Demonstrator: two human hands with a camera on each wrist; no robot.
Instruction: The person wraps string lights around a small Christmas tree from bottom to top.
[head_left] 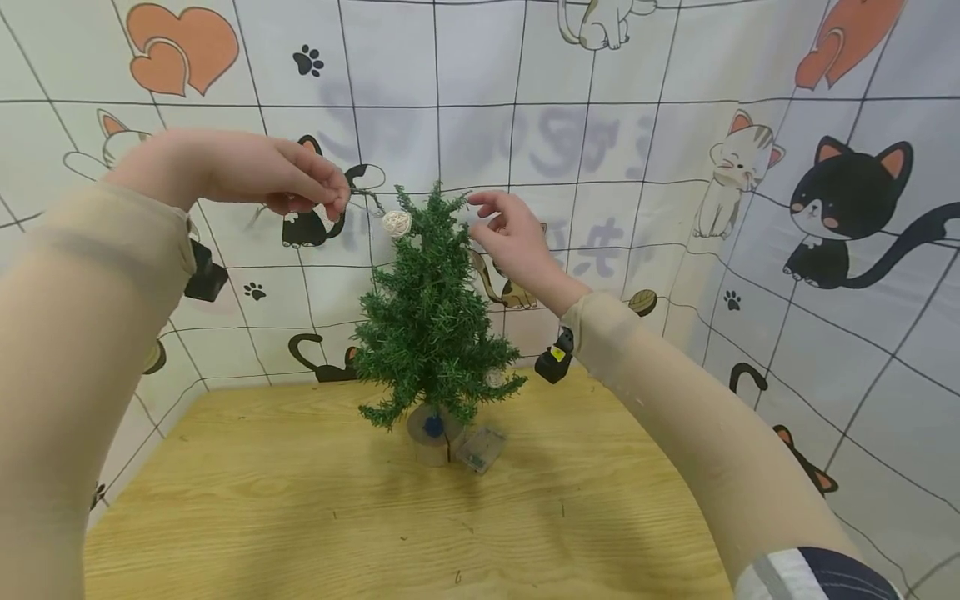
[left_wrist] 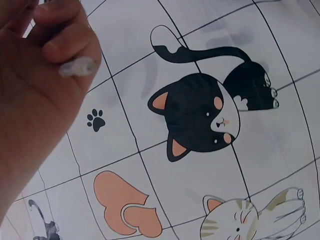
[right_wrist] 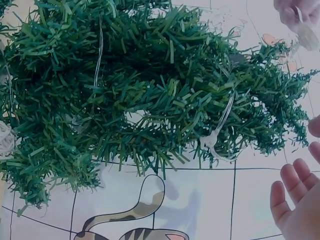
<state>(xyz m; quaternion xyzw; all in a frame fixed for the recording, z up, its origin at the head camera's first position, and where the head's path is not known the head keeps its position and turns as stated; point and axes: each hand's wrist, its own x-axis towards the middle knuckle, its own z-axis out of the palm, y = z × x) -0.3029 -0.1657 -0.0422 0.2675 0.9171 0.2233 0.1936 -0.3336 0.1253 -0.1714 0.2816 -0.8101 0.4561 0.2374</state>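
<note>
A small green artificial Christmas tree (head_left: 431, 308) stands on a round wooden base (head_left: 431, 450). My left hand (head_left: 296, 175) is left of its top, thumb and fingertips pinched together on a thin light string. A small whitish bulb-like piece (left_wrist: 78, 66) lies against its curled fingers in the left wrist view. Between this hand and the treetop hangs a white woven ball (head_left: 397, 222). My right hand (head_left: 513, 237) is beside the tree's upper right, fingers loosely bent, holding nothing visible. Thin wire (right_wrist: 226, 111) with a whitish piece (right_wrist: 209, 139) runs through the branches.
A flat clear box (head_left: 482, 450) lies on the wooden table (head_left: 315, 500) against the tree base. Another white woven ball (right_wrist: 6, 139) sits low in the branches. Behind stands a white curtain (head_left: 480, 58) printed with cats and grid lines.
</note>
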